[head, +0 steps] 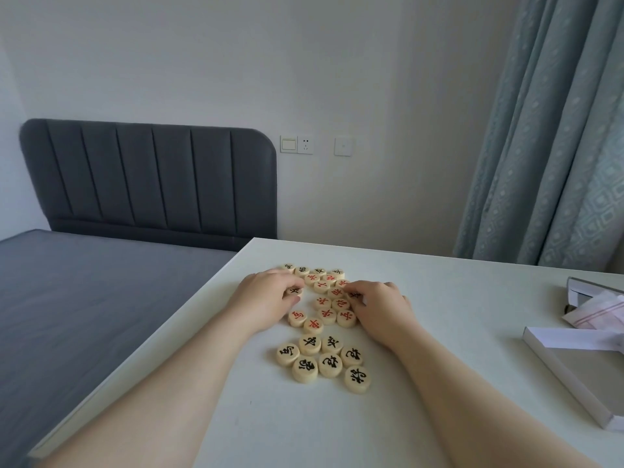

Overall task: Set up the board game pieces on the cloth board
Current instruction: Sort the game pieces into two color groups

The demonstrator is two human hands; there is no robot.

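Grey bed (101, 298) with padded headboard (148, 177) on the left; pale blue patterned curtain (557, 130) on the right; white table (439, 298) across the foreground; flat open box (574, 376) at the table's right edge, with a folded cloth (597, 309) with reddish lines lying just beyond it, well apart from the pieces; both bare forearms reach in from the bottom, hands apart, one each side of the cluster of round wooden pieces (326, 312) on the bare tabletop; left hand (270, 297) palm down at the cluster's left side, fingers curled, thumb and fingertips pinching a black-marked piece (293, 291) that sits on the table; right hand (380, 307) palm down at the cluster's right side, fingers curled over an edge piece (354, 294) that is mostly hidden, cannot tell if gripped or only touched; red-marked pieces (332, 304) packed between the two hands, faces up, touching one another; nearest group (320, 359) of seven black-marked discs sits between the forearms, close together; far row (314, 271) of black-marked discs lies beyond the fingertips; wall switch and sockets (297, 144) right of the headboard
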